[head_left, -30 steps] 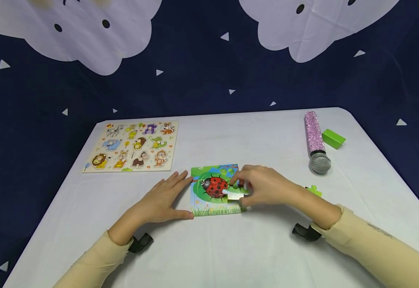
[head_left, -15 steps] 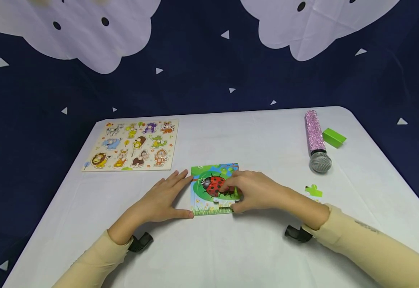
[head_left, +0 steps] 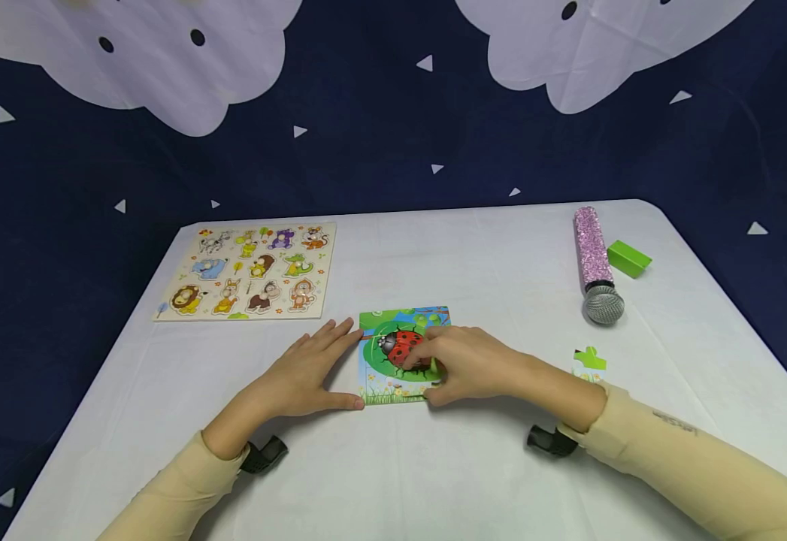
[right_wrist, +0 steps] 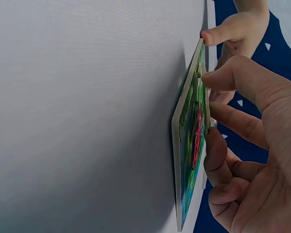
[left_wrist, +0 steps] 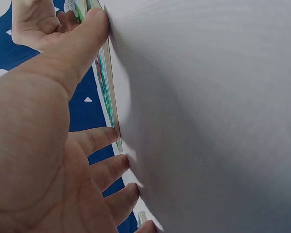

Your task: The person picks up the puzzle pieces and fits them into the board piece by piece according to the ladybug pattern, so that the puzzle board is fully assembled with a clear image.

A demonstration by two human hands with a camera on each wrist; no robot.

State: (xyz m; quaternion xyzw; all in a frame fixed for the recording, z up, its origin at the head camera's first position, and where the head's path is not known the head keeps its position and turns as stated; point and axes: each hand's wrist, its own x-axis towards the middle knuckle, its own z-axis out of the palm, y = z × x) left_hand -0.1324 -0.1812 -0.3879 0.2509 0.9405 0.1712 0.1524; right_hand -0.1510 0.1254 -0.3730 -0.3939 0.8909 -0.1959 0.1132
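Observation:
A square ladybug puzzle [head_left: 393, 330] lies flat in the middle of the white table. My left hand [head_left: 305, 372] rests at its left side, fingers spread and fairly straight, thumb and fingertips touching the board's edge. Above the lower right of the picture, my right hand [head_left: 474, 364] pinches a puzzle piece [right_wrist: 206, 97] between thumb and fingers. In the right wrist view that piece shows edge-on, just over the puzzle; in the head view the fingers hide most of it. Beyond the right wrist lies a loose green puzzle piece [head_left: 591, 358], with a pale, grass-printed part beside it, partly behind the forearm.
An animal peg puzzle board [head_left: 251, 272] lies at the back left of the table. At the back right are a microphone [head_left: 594, 263] with a pink glitter handle and a green block [head_left: 629, 258]. A dark blue patterned cloth [head_left: 366, 98] hangs behind.
My right hand has moved left across the ladybug puzzle with the pinched piece, which has tilted out of sight. More of the loose green piece shows. My left hand has stayed in place.

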